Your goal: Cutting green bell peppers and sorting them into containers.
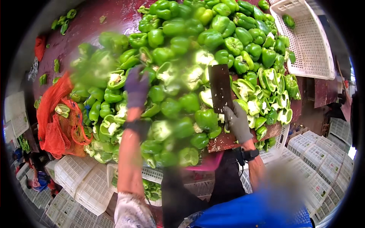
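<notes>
My right hand (pixel 240 124), in a grey glove, grips a cleaver (pixel 220 88). Its wide dark blade points away from me and carries small pale specks. My left hand (pixel 137 87), in a purple glove, reaches among the green bell peppers (pixel 182 102). Blur hides its fingertips, so whether it holds a pepper cannot be told. Beside it lies a cut pepper (pixel 116 79) with pale seeds showing. More halved peppers (pixel 253 105) lie to the right of the cleaver, and whole ones (pixel 211 39) are heaped beyond it.
A red mesh bag (pixel 54 125) lies at the table's left side. On the dark red table (pixel 94 17), a white plastic crate (pixel 309 42) stands far right. Stacked white crates (pixel 310 154) flank me below. At far left is another person (pixel 40 181). Smudges blur part of the view.
</notes>
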Available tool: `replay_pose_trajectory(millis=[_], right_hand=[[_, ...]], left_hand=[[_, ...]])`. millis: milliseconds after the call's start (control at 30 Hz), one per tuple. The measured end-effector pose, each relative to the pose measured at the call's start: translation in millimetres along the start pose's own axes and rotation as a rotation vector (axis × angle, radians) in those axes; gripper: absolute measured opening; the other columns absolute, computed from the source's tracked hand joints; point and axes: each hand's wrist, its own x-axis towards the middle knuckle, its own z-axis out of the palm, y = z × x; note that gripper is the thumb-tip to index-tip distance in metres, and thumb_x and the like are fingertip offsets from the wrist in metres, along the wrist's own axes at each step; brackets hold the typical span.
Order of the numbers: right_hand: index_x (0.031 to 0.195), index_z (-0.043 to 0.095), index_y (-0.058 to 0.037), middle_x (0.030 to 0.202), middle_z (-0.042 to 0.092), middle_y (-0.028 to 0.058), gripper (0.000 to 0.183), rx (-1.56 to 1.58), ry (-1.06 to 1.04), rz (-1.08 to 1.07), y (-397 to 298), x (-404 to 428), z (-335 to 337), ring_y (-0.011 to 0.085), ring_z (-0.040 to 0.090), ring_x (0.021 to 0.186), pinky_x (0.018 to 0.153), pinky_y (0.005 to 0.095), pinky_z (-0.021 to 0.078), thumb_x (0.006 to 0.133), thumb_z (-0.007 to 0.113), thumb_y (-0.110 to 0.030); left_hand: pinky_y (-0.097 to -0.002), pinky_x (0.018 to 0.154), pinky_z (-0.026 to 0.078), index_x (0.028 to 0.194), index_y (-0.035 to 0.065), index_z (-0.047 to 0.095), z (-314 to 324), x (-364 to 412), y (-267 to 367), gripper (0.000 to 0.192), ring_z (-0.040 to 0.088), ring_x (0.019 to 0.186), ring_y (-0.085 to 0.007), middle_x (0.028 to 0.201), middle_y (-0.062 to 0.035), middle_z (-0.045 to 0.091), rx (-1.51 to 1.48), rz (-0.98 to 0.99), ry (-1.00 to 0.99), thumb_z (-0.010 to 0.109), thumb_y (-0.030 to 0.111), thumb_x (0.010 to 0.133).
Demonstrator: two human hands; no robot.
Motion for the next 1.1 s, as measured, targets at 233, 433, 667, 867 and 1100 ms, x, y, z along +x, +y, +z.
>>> replay_pose_trajectory(millis=[233, 433, 667, 867, 1100], right_hand=[[0.099, 0.055, -0.0032, 0.069, 0.059, 0.0181, 0.017, -0.345, -0.055, -0.532, -32, 31, 0, 0.0307, 0.058, 0.061, 0.055, 0.0408, 0.0434, 0.092, 0.053, -0.019], [0.101, 0.055, -0.0017, 0.08, 0.065, 0.0196, 0.019, -0.657, -0.135, -0.55, -82, 115, 82, 0.0375, 0.066, 0.075, 0.067, 0.0462, 0.0521, 0.087, 0.047, -0.011], [0.099, 0.06, 0.0019, 0.093, 0.066, 0.0252, 0.022, -0.907, -0.339, -0.6, -75, 161, 109, 0.0394, 0.066, 0.088, 0.077, 0.0459, 0.0522, 0.087, 0.045, -0.008], [0.096, 0.065, 0.0009, 0.095, 0.066, 0.0258, 0.024, -0.971, -0.351, -0.473, -120, 116, 132, 0.0377, 0.066, 0.09, 0.078, 0.0444, 0.0527, 0.088, 0.045, -0.009], [0.099, 0.057, -0.0006, 0.081, 0.067, 0.0203, 0.019, -0.96, -0.214, -0.526, -78, 113, 115, 0.035, 0.067, 0.074, 0.066, 0.0465, 0.0523, 0.086, 0.046, -0.011]], left_hand=[[-0.0414, 0.087, 0.046, 0.099, -0.0017, 0.065, 82, 58, 9, 0.048, 0.06, 0.097, -0.0391, 0.101, -0.0286, 0.063, 0.376, -0.249, 0.097, 0.066, 0.04, 0.076], [-0.0433, 0.086, 0.047, 0.101, 0.0006, 0.066, 80, 65, 2, 0.047, 0.06, 0.097, -0.041, 0.1, -0.0276, 0.063, 0.394, -0.303, -0.024, 0.067, 0.038, 0.073], [-0.0435, 0.091, 0.046, 0.112, 0.0051, 0.064, 93, 63, 1, 0.049, 0.056, 0.103, -0.0416, 0.109, -0.0286, 0.059, 0.355, -0.188, -0.021, 0.063, 0.038, 0.075], [-0.0406, 0.094, 0.045, 0.117, 0.0073, 0.062, 72, 63, -26, 0.051, 0.057, 0.109, -0.0386, 0.117, -0.0248, 0.059, 0.171, -0.318, -0.138, 0.064, 0.035, 0.074], [-0.0407, 0.093, 0.045, 0.119, 0.0081, 0.059, 70, 42, -17, 0.052, 0.058, 0.108, -0.0367, 0.115, -0.0204, 0.062, 0.108, -0.454, -0.102, 0.064, 0.033, 0.074]])
